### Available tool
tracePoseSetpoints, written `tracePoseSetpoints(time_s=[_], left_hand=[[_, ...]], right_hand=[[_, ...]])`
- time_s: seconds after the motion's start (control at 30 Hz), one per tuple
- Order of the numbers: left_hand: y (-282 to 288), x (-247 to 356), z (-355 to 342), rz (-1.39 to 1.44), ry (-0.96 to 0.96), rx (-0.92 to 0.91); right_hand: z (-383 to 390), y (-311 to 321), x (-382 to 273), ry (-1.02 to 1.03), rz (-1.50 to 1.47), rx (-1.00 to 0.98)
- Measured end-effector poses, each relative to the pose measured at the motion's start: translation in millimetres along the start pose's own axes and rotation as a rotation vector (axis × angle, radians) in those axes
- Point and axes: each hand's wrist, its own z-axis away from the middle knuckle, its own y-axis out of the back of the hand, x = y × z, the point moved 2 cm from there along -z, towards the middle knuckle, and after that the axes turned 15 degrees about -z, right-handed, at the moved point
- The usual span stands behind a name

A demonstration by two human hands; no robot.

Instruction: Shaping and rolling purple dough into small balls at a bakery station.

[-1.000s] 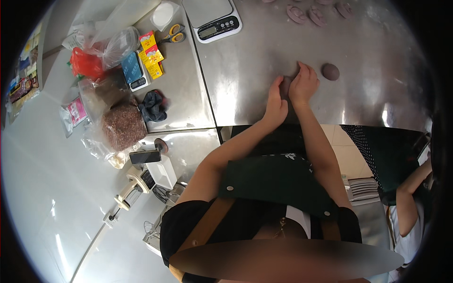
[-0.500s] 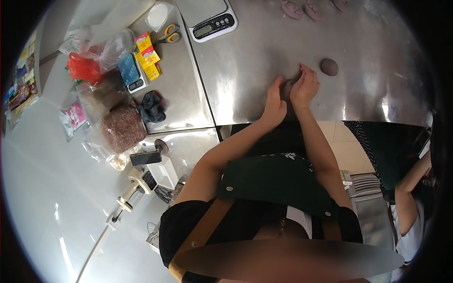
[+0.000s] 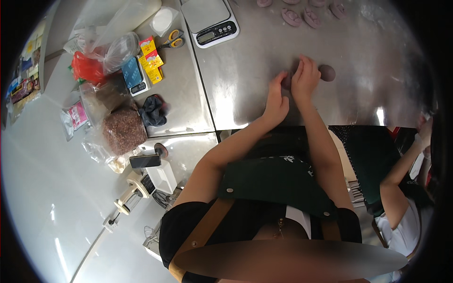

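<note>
Between my two cupped hands is a piece of purple dough (image 3: 286,82), only partly visible and resting at or near the metal tabletop. My left hand (image 3: 276,100) lies along its left side with fingers together. From the right, my right hand (image 3: 306,79) curves round it, covering much of it. A second, smooth round dough ball (image 3: 327,73) sits on the table just right of my right hand. Farther off, several shaped purple dough pieces (image 3: 312,18) with patterned tops lie in loose rows.
A white kitchen scale (image 3: 218,33) stands at the far left of the steel table (image 3: 245,66). Left of the seam are scissors (image 3: 174,41), yellow packets (image 3: 152,61), a small scale (image 3: 138,87), a dark cloth (image 3: 153,111) and bagged ingredients (image 3: 123,132). A co-worker's arm (image 3: 398,181) is at right.
The view has shifted, bringing more shaped dough pieces into sight. My hands have tilted slightly round the dough, my right one now closer to the second ball. The co-worker's arm has moved.
</note>
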Motion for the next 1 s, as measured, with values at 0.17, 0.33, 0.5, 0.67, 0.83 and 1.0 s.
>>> tracePoseSetpoints(time_s=[0.17,0.33,0.5,0.67,0.83,1.0], left_hand=[[-10,-2,8,0.040,0.028,0.055],[-11,-5,19,0.127,0.080,0.081],[-4,-16,-5,0.001,0.122,0.000],[-7,-3,11,-0.014,0.067,-0.023],[-11,0,35,0.105,0.089,0.041],[-11,-12,19,-0.020,0.190,-0.091]], right_hand=[[-12,-17,-3,-0.036,-0.068,0.059],[16,-21,18,-0.165,-0.108,0.132],[5,-16,12,-0.026,-0.006,0.044],[3,-9,1,-0.087,-0.061,0.049],[23,-6,7,-0.094,-0.008,-0.001],[33,-5,17,-0.021,0.065,-0.058]])
